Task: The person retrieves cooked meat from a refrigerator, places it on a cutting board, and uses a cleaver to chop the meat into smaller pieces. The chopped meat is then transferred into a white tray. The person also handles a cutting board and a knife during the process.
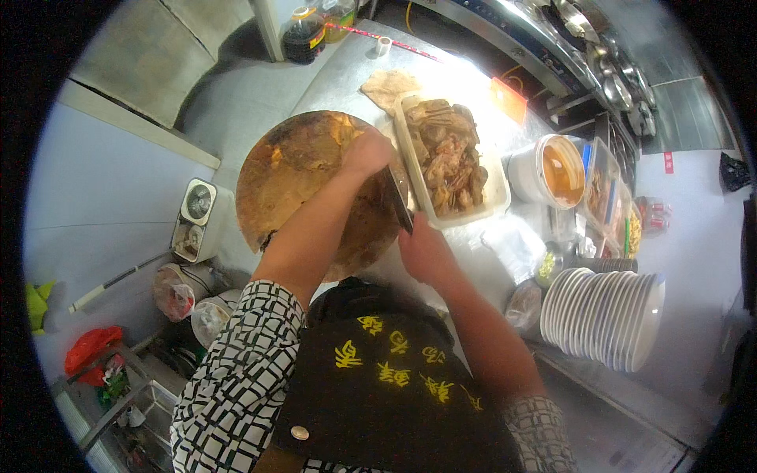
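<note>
My right hand is wrapped round the dark handle of a knife, whose blade runs away from me along the right edge of a round wooden chopping board. Over the board's upper right, my left hand is closed beside the far end of the blade; whatever its fingers grip is hidden. Brown stains and scraps mark the board's top. Just right of the knife stands a white rectangular tub heaped with brown cooked meat pieces. A flat tan piece lies on the metal table behind the tub.
To the right are a white bucket with orange-brown contents, clear food containers and stacked white plates. An orange box sits behind the tub. Bottles of dark liquid stand at the far left, and a white appliance is left of the board.
</note>
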Demonstrator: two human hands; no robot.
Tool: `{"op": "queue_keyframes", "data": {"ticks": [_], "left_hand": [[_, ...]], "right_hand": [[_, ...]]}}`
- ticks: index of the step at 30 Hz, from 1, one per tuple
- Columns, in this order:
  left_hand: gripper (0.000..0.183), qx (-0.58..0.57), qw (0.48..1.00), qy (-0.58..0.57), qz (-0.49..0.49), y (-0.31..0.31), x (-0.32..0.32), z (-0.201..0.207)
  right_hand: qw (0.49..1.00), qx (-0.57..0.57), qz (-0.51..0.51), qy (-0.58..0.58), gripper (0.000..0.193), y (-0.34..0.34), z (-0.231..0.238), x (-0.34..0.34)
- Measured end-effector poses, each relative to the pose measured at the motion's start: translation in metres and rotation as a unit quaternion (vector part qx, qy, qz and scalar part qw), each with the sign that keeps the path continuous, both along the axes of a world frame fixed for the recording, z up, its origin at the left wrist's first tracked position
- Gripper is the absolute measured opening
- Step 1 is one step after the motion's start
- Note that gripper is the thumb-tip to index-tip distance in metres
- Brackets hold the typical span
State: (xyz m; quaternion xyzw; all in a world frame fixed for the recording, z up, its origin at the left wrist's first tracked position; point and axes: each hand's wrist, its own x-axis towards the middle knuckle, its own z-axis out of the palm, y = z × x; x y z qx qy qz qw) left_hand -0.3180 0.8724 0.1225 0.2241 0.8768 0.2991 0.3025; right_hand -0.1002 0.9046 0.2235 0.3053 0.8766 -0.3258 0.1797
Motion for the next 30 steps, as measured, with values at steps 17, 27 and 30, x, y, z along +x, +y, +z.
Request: {"op": "queue_keyframes", "data": {"ticks": [17,27,30], "left_hand": [[0.042,0.016,0.991,0.117,0.060,0.009,0.043,-0.018],[0.034,0.107,0.976,0.186,0.026,-0.005,0.020,-0.076],[0.035,0.064,0.991,0.112,0.046,0.005,0.036,-0.023]], "right_hand": [[0.998,-0.012,-0.046,0.035,0.038,0.005,-0.091,0.049],[0.999,-0.001,-0.006,0.048,0.034,-0.006,-0.090,0.048],[0.997,0.004,-0.029,0.072,0.033,-0.002,-0.090,0.052]]}}
